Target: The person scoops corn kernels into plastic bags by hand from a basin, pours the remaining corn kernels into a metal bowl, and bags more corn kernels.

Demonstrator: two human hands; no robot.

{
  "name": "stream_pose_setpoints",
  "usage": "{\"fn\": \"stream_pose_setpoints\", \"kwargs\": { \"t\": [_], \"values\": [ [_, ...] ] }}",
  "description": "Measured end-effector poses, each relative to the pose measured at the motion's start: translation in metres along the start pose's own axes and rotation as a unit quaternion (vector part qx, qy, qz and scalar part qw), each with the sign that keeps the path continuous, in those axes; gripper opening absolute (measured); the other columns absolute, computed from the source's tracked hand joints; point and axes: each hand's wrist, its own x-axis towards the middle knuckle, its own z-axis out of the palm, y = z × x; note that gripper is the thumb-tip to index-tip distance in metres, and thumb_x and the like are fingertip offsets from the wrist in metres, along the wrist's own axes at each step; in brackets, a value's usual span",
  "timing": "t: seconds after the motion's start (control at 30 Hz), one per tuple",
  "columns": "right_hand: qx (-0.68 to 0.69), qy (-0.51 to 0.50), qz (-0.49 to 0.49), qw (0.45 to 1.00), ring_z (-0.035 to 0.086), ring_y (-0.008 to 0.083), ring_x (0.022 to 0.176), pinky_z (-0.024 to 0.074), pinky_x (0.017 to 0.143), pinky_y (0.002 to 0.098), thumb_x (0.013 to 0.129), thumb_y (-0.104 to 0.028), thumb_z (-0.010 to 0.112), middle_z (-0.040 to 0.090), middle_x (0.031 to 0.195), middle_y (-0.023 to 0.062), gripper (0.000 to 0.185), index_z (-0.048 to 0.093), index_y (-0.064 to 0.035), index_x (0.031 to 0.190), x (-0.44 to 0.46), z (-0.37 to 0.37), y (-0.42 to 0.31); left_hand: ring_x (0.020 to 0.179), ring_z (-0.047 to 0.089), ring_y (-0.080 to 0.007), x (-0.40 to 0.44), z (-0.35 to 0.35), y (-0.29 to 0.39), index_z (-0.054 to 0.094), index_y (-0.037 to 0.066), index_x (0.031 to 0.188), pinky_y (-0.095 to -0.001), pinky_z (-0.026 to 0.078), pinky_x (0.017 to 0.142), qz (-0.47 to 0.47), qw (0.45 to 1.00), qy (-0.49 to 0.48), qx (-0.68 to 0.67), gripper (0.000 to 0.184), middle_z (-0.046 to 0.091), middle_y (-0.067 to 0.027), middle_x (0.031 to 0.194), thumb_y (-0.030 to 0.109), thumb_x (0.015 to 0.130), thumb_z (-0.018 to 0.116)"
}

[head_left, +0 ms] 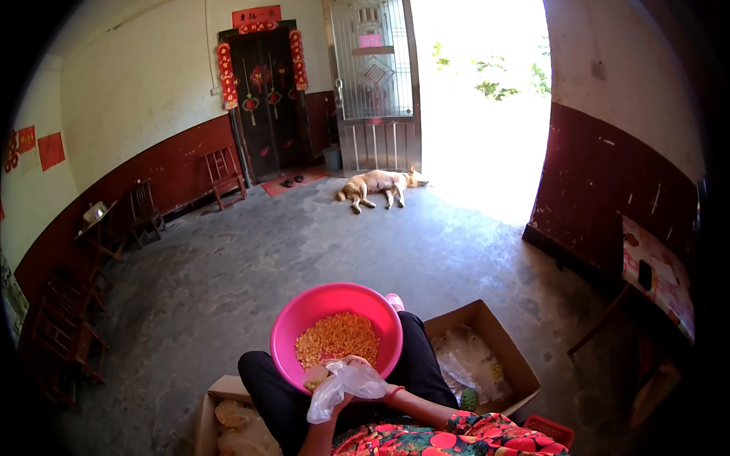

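Note:
A bright pink basin [282,334] rests on my lap, holding a wide layer of orange-yellow corn kernels [338,336]. Both hands are at its near rim, with a thin clear plastic bag [351,382] bunched around them. My left hand [317,378] is closed at the bag, and much of it lies behind the film. My right hand [363,366], a red band at its wrist, is closed on the bag over the kernels. The plastic partly hides the fingers of both hands.
A cardboard box [525,370] with clear plastic stands right of my legs; another box [205,425] with pale wrapped things stands left. A dog [378,185] lies by the open doorway. Chairs [222,175] line the left wall; a cloth-covered table [658,277] stands right.

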Motion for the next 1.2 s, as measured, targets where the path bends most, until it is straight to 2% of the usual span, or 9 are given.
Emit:
{"fn": "stream_pose_setpoints", "kwargs": {
  "t": [0.13,0.17,0.33,0.43,0.57,0.63,0.97,1.1,1.2],
  "values": [
    [0.196,0.173,0.064,0.963,0.055,0.0122,0.078,0.0436,0.072,0.0208,0.073,-0.013,0.06,0.057,0.082,0.0042,0.021,0.056,-0.0091,0.094,-0.001,0.018,0.049,0.065,0.054,-0.0129,0.008,0.003,-0.012,0.056,0.005,0.079,-0.0255,0.042,0.054,0.049,0.997,-0.001,-0.058,0.014,0.056,-0.0048,0.07,0.017,0.079,0.051],
    [0.165,0.142,0.079,0.973,0.054,0.0129,0.079,0.0433,0.072,0.0213,0.074,-0.013,0.058,0.057,0.083,0.0044,0.02,0.056,-0.0087,0.094,-0.006,0.012,0.048,0.068,0.057,-0.0157,0.003,0.011,-0.038,0.056,0.004,0.087,-0.025,0.044,0.06,-0.002,0.961,-0.008,-0.278,0.015,0.058,-0.007,0.077,0.014,0.076,0.055],
    [0.118,0.095,0.091,0.984,0.054,0.0162,0.082,0.0417,0.076,0.0234,0.078,-0.015,0.051,0.057,0.087,0.0054,0.019,0.055,-0.0066,0.095,-0.011,0.001,0.042,0.099,0.051,-0.025,0.015,-0.023,0.0,0.048,0.002,0.111,-0.0326,0.039,0.085,0.184,0.956,0.038,0.223,0.045,0.053,-0.0136,0.107,0.015,0.07,0.061],
    [0.094,0.085,0.088,0.988,0.053,0.0182,0.083,0.0408,0.078,0.0247,0.081,-0.015,0.047,0.057,0.089,0.006,0.02,0.055,-0.0054,0.096,-0.006,-0.003,0.045,0.111,0.043,-0.0282,-0.003,-0.034,-0.024,0.041,0.003,0.119,-0.0353,0.033,0.093,0.077,0.973,0.049,0.212,0.055,0.048,-0.0158,0.117,0.016,0.069,0.061],
    [0.065,0.029,0.165,0.984,0.051,0.0157,0.095,0.0387,0.084,0.0308,0.057,-0.026,0.073,0.053,0.1,0.008,0.059,0.049,-0.0038,0.106,0.003,-0.009,0.025,0.12,0.03,-0.0284,-0.042,-0.036,-0.053,0.034,0.003,0.125,-0.0373,0.024,0.098,-0.009,0.995,-0.035,0.091,0.057,0.038,-0.015,0.126,0.019,0.075,0.057],
    [-0.364,-0.02,-0.094,0.926,0.049,0.0219,0.094,0.0358,0.085,0.0332,0.052,-0.022,0.072,0.052,0.098,0.0079,0.057,0.05,-0.0052,0.102,0.015,-0.005,-0.001,0.119,0.031,-0.0279,-0.07,-0.031,-0.063,0.035,0.003,0.124,-0.037,0.025,0.097,-0.105,0.992,-0.071,-0.016,0.056,0.039,-0.0151,0.125,0.02,0.075,0.057],
    [-0.387,-0.092,-0.103,0.912,0.047,0.0263,0.088,0.0331,0.08,0.0366,0.053,-0.02,0.068,0.05,0.085,0.0085,0.04,0.052,-0.0081,0.088,0.023,0.006,-0.053,0.113,0.038,-0.0255,-0.081,-0.015,-0.036,0.039,0.003,0.12,-0.0355,0.03,0.094,-0.218,0.945,-0.19,-0.152,0.052,0.043,-0.0157,0.12,0.023,0.076,0.057],
    [-0.307,-0.121,0.057,0.942,0.049,0.0259,0.091,0.0343,0.083,0.0356,0.054,-0.022,0.069,0.053,0.087,0.0077,0.038,0.055,-0.0104,0.088,0.01,-0.005,-0.022,0.111,0.04,-0.0245,-0.051,-0.019,-0.018,0.041,0.003,0.119,-0.0349,0.032,0.093,-0.176,0.943,-0.243,-0.141,0.05,0.045,-0.0159,0.118,0.025,0.077,0.057],
    [-0.482,-0.167,-0.18,0.841,0.049,0.0259,0.091,0.0372,0.083,0.0353,0.064,-0.02,0.066,0.054,0.092,0.0093,0.037,0.054,-0.0067,0.096,0.002,-0.007,-0.037,0.109,0.042,-0.0237,-0.037,-0.019,-0.001,0.042,0.003,0.118,-0.0345,0.033,0.092,-0.155,0.941,-0.261,-0.15,0.049,0.046,-0.016,0.117,0.026,0.077,0.057]
  ]
}}
